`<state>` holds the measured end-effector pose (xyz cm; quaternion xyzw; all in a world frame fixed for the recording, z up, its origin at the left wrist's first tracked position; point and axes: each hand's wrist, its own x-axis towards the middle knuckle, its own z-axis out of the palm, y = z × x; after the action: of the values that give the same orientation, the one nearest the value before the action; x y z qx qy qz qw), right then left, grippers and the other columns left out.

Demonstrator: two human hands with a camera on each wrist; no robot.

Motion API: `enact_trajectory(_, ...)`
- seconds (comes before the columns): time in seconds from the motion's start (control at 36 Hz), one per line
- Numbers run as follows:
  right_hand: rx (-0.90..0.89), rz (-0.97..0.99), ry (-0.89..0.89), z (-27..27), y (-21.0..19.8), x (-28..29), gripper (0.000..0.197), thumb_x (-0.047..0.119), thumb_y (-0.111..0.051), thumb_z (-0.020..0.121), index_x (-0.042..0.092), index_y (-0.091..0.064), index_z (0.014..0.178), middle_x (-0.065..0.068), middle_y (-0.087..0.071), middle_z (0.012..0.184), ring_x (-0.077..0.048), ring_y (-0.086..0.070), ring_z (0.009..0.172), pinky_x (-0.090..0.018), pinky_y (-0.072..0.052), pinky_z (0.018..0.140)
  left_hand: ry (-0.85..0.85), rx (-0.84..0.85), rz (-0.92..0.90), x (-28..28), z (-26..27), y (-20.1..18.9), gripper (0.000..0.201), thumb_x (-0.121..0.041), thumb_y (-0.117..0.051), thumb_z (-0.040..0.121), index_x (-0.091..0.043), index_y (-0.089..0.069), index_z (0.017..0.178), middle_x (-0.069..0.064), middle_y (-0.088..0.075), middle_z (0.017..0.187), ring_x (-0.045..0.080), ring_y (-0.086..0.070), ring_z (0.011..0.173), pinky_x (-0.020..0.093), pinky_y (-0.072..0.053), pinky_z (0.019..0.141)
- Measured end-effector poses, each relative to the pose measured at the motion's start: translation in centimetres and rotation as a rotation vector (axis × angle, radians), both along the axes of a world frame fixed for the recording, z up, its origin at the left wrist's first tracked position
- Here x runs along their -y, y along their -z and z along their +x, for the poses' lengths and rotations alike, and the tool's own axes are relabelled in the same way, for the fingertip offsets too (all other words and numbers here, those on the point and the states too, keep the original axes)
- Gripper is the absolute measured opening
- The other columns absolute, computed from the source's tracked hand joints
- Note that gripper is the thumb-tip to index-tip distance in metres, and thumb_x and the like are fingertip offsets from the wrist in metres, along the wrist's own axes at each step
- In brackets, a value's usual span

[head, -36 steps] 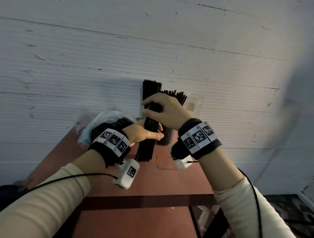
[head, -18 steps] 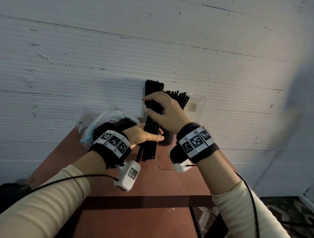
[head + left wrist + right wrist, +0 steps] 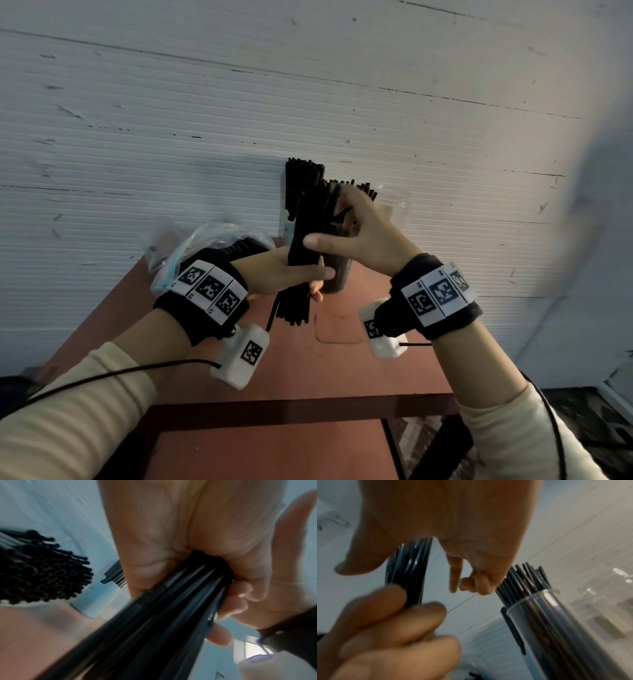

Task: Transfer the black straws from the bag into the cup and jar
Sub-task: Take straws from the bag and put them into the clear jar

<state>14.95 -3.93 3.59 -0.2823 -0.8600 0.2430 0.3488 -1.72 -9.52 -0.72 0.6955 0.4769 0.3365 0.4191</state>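
A bundle of black straws (image 3: 303, 240) (image 3: 171, 608) (image 3: 412, 568) is held over the red table, its top leaning right. My left hand (image 3: 308, 277) grips its lower part. My right hand (image 3: 335, 233) holds the upper part, with the thumb across the front and the fingers behind. Behind the hands stand a white cup (image 3: 97, 599) with straws (image 3: 303, 174) in it and a clear cup (image 3: 547, 615) (image 3: 339, 277) packed with straws. A clear jar (image 3: 394, 205) (image 3: 599, 601) stands at the right. The plastic bag (image 3: 212, 236) with more straws (image 3: 42, 572) lies at the left.
The red table (image 3: 308, 370) stands against a white ribbed wall (image 3: 171, 137). Its front edge is close below my wrists, with floor showing at the lower right. Cables run from both wrist cameras along my sleeves.
The bundle's top has tipped right toward the clear cup. My right hand has turned so its thumb lies across the straws, and my left fingers have curled round the bundle.
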Motion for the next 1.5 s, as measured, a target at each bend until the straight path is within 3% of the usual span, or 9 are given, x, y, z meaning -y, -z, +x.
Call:
enact_trajectory(0.17,0.183,-0.138,-0.259,-0.7,0.5,1.2,0.035,0.028,-0.078,0.078,0.018,-0.068,0.11,0.015,-0.069,0.089,0.004,-0.063,0.086,-0.013,-0.047,0.076,0.074,-0.17,0.012,1.1,1.4,-1.6,0.026,-0.026,-0.061,0.094,-0.008,-0.066,0.077,-0.006,-0.067,0.073,-0.009,-0.063,0.078,0.012,-0.045,0.078)
enact_trajectory(0.36,-0.014,0.004,-0.185,-0.3,-0.9,0.0,0.006,0.01,-0.072,0.083,0.008,-0.067,0.079,0.005,-0.065,0.071,-0.001,-0.062,0.068,-0.01,-0.046,0.064,0.084,0.018,0.141,-1.2,2.4,-1.8,0.038,-0.018,-0.072,0.087,0.008,-0.055,0.109,0.035,-0.062,0.098,0.048,-0.062,0.094,0.062,-0.05,0.087)
enact_trajectory(0.47,-0.061,0.0,-0.153,0.1,-3.2,-1.6,0.006,0.008,-0.07,0.083,0.008,-0.067,0.078,0.01,-0.063,0.069,-0.001,-0.062,0.069,-0.011,-0.046,0.065,-0.149,-0.015,0.27,-3.0,2.9,-2.3,0.046,-0.043,-0.08,0.071,-0.014,-0.066,0.103,0.011,-0.071,0.096,0.021,-0.069,0.093,0.046,-0.056,0.089)
enact_trajectory(0.61,-0.186,0.018,-0.045,1.4,-6.3,-3.9,0.011,0.007,-0.069,0.084,0.002,-0.064,0.075,0.011,-0.059,0.06,0.0,-0.055,0.055,-0.011,-0.041,0.052,-0.447,0.04,0.336,-5.5,2.4,-1.6,0.083,-0.068,-0.077,0.04,-0.034,-0.042,0.107,-0.005,-0.056,0.113,0.009,-0.058,0.105,0.026,-0.049,0.086)
enact_trajectory(0.69,-0.274,0.01,0.025,2.1,-7.8,-5.5,0.013,0.009,-0.069,0.083,0.01,-0.062,0.072,0.005,-0.058,0.061,-0.013,-0.056,0.059,-0.021,-0.041,0.05,-0.566,0.017,0.477,-7.3,2.1,-0.8,0.107,-0.069,-0.077,0.036,-0.041,-0.021,0.122,-0.001,-0.033,0.13,0.015,-0.039,0.122,0.033,-0.039,0.104)
enact_trajectory(0.86,-0.353,-0.053,0.1,2.1,-9.3,-8.4,0.01,0.013,-0.069,0.081,0.009,-0.062,0.075,-0.012,-0.06,0.075,-0.017,-0.051,0.059,-0.021,-0.036,0.045,-0.416,0.103,0.171,-10.2,1.6,-0.3,0.154,-0.055,-0.088,0.035,-0.036,0.016,0.147,0.001,-0.022,0.153,0.014,-0.025,0.142,0.04,-0.024,0.118)
enact_trajectory(0.97,-0.338,-0.062,0.137,1.6,-9.3,-10.1,0.011,0.015,-0.07,0.08,0.011,-0.061,0.074,-0.006,-0.058,0.069,-0.017,-0.05,0.058,-0.022,-0.036,0.045,-0.426,0.059,0.13,-11.4,1.1,0.0,0.118,-0.027,-0.091,0.061,-0.022,-0.015,0.15,-0.009,-0.048,0.133,0.011,-0.05,0.121,0.028,-0.042,0.1)
enact_trajectory(1.08,-0.312,-0.064,0.153,1.0,-8.9,-11.3,0.013,0.014,-0.068,0.082,0.013,-0.059,0.073,-0.005,-0.053,0.066,-0.021,-0.048,0.061,-0.024,-0.036,0.047,-0.426,-0.017,0.125,-11.7,0.5,0.1,0.107,-0.046,-0.09,0.049,-0.025,-0.038,0.14,-0.01,-0.057,0.126,0.012,-0.057,0.115,0.037,-0.047,0.103)
enact_trajectory(1.5,-0.112,0.008,0.137,-2.8,-7.6,-11.9,0.021,0.022,-0.066,0.079,0.011,-0.051,0.069,-0.002,-0.04,0.06,-0.012,-0.04,0.051,-0.024,-0.035,0.05,-0.415,-0.071,0.163,-11.9,0.3,0.7,0.084,-0.043,-0.088,0.061,-0.031,-0.048,0.134,-0.012,-0.063,0.119,0.009,-0.058,0.113,0.038,-0.045,0.105)
